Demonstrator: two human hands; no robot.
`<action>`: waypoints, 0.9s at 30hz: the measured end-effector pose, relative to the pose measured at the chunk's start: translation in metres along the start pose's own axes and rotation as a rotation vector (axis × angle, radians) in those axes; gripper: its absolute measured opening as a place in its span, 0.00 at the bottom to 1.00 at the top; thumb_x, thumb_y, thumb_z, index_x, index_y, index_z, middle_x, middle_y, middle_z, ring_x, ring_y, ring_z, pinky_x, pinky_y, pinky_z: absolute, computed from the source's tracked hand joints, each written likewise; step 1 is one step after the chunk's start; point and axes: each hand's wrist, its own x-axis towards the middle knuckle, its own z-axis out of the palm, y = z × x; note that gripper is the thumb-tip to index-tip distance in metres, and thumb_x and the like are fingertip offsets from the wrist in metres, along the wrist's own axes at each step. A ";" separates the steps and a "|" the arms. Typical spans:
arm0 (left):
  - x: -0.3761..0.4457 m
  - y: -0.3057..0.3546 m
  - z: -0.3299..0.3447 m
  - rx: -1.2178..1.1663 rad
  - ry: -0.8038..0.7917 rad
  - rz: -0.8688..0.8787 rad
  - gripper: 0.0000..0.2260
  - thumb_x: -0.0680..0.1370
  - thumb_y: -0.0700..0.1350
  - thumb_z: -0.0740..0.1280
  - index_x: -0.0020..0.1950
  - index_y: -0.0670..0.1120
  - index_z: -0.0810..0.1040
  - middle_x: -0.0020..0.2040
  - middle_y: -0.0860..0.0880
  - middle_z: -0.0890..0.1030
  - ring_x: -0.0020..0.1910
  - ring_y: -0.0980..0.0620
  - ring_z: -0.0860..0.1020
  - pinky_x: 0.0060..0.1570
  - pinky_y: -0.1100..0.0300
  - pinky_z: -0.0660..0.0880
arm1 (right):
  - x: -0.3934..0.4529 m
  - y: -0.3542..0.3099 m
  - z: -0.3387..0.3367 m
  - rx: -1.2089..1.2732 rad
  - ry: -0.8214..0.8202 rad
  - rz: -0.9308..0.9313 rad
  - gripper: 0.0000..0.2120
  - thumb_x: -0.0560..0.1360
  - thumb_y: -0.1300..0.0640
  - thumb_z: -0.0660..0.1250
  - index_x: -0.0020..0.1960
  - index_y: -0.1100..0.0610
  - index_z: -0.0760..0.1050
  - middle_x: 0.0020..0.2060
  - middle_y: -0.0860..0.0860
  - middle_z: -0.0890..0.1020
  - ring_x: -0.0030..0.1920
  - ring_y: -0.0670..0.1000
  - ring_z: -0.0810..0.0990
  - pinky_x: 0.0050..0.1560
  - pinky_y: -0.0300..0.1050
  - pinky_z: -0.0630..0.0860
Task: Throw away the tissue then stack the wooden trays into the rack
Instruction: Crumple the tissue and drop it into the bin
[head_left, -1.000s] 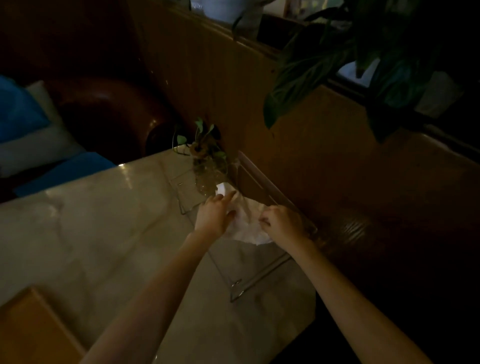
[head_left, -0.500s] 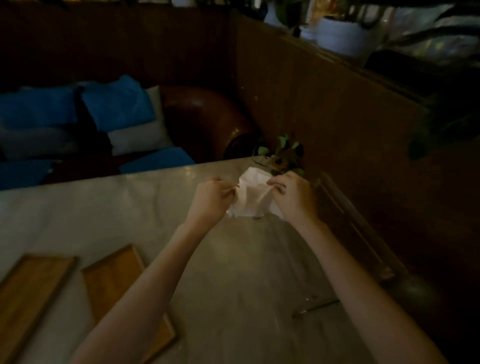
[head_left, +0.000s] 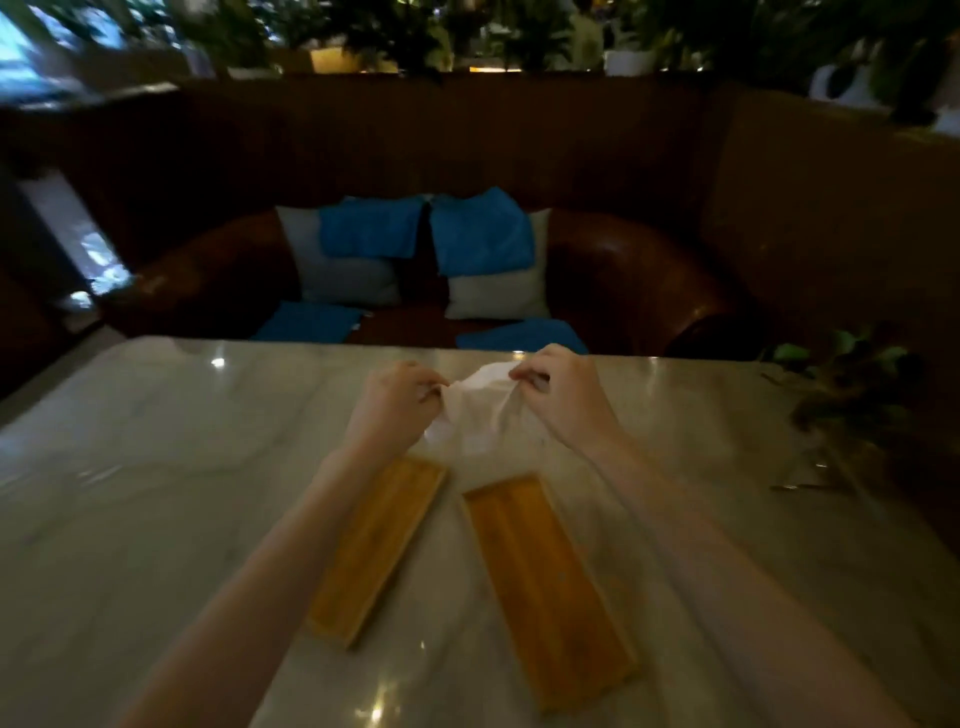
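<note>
While both hands pinch it from either side, the tissue (head_left: 475, 410) hangs crumpled at the middle of the frame, clear of the tabletop: my left hand (head_left: 392, 402) has its fingertips closed on the left edge, my right hand (head_left: 558, 397) is closed on the right edge, and the white sheet sags between them. A second ago the same tissue lay low beside the small plant at the table's wall side; since then I see it lifted and carried across, and the view has swung round so that the booth seat now fills the upper frame. I read that as the pick-up done and the throwing away not yet done; no bin shows anywhere, so I cannot say where it goes. Just below the tissue lie two wooden trays on the marble table (head_left: 156, 467), neither touched: the left tray (head_left: 376, 551) slants under my left forearm, the right tray (head_left: 548, 582) sits beside it, apart. At the right edge stands one small plant (head_left: 852, 384), with a thin clear frame below it that may be the rack; too dim to be sure. Count: one tissue, two trays, two hands.
</note>
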 end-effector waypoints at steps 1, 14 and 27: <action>-0.007 -0.024 -0.015 0.012 0.006 -0.029 0.08 0.72 0.39 0.64 0.48 0.44 0.81 0.47 0.44 0.80 0.42 0.53 0.74 0.42 0.60 0.68 | 0.003 -0.018 0.022 0.017 -0.019 -0.010 0.08 0.72 0.64 0.64 0.48 0.61 0.80 0.46 0.57 0.80 0.46 0.51 0.77 0.46 0.37 0.69; -0.137 -0.259 -0.177 0.055 0.042 -0.487 0.15 0.72 0.34 0.62 0.58 0.40 0.76 0.62 0.41 0.75 0.57 0.44 0.75 0.52 0.64 0.66 | -0.001 -0.224 0.262 0.133 -0.310 -0.224 0.07 0.70 0.60 0.68 0.47 0.59 0.81 0.44 0.56 0.83 0.41 0.50 0.78 0.42 0.39 0.69; -0.311 -0.372 -0.277 0.101 0.359 -1.004 0.09 0.71 0.39 0.65 0.49 0.45 0.81 0.50 0.43 0.83 0.49 0.48 0.78 0.53 0.52 0.76 | -0.067 -0.389 0.443 0.298 -0.760 -0.457 0.11 0.69 0.65 0.65 0.50 0.60 0.79 0.45 0.60 0.83 0.45 0.57 0.79 0.45 0.41 0.71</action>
